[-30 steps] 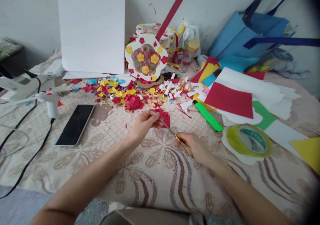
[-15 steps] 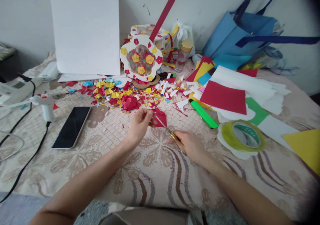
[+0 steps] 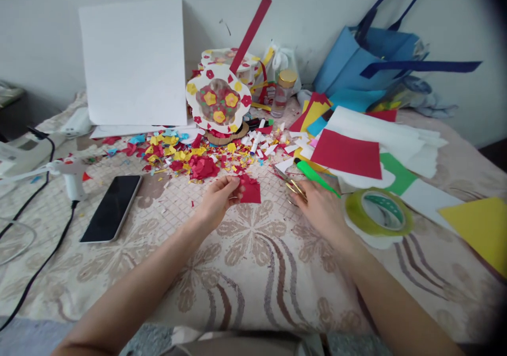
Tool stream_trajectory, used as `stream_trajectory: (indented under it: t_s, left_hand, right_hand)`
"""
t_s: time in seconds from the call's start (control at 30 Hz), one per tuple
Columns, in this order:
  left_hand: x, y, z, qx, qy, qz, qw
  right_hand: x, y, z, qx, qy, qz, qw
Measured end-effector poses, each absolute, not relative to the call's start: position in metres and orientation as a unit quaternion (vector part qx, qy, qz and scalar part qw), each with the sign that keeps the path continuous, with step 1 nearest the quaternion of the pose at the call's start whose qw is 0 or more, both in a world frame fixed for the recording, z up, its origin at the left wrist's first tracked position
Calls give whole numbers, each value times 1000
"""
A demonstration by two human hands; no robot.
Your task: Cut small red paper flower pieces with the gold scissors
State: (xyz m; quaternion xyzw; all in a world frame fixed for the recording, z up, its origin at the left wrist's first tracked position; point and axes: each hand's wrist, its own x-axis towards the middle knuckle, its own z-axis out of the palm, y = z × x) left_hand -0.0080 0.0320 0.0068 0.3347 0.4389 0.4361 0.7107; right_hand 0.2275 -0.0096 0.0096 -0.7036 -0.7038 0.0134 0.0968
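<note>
My left hand is closed in a pinch at the left edge of a square of red paper. What sits between its fingertips is too small to make out. Small red cut pieces lie at the top of that square. My right hand has its fingers on the gold handles of a pair of scissors, held low at the tabletop. The blades point up and left, away from the red square. Just beyond the right hand lies a green utility knife, partly hidden by it.
Colourful paper scraps spread behind my hands, before a flower-shaped paper lantern. Left are a phone and a white glue gun with its cord. Right are a tape roll, paper sheets and a blue bag.
My right hand has moved the scissors right and away from my left hand, down beside the green knife. The left hand stays pinched by the red square. The whole view has shifted slightly.
</note>
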Motion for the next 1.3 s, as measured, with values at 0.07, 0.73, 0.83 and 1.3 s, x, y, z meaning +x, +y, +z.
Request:
stream_trajectory:
  t_s: [0.07, 0.73, 0.83, 1.3]
  left_hand:
    - [-6, 29, 10, 336, 429, 430, 720]
    - [13, 0, 4, 495, 365, 387, 687]
    - [12, 0, 5, 469, 366, 362, 717]
    - [12, 2, 2, 443, 377, 380, 719]
  right_hand:
    - [226, -11, 11, -682, -708, 17, 183]
    - [187, -27, 10, -498, -495, 598, 386]
    - [186, -27, 11, -495, -499, 598, 385]
    - [188, -26, 4, -486, -511, 600, 378]
